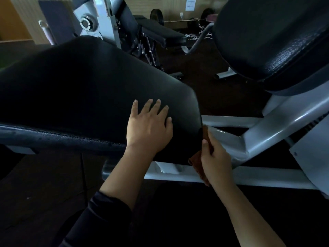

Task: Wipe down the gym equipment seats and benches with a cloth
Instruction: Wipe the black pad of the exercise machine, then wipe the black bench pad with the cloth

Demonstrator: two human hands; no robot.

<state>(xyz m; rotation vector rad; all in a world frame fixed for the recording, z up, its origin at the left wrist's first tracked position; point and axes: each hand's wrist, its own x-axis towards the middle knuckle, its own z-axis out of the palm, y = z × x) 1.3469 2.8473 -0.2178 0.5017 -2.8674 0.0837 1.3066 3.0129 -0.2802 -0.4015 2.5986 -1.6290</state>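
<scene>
A large black padded seat (85, 90) fills the left and middle of the head view. My left hand (149, 125) lies flat on its near right corner, fingers straight and spread. My right hand (215, 157) grips a brown cloth (197, 164) and holds it against the seat's right side edge, just above the grey frame. Part of the cloth is hidden behind my palm. A second black pad (267, 38) stands tilted at the upper right.
The grey steel frame (263, 138) of the machine runs under and to the right of the seat. Another black bench (160, 32) and white machine uprights (106, 18) stand behind. Weight plates (156, 16) lean on the far wall. The floor is dark.
</scene>
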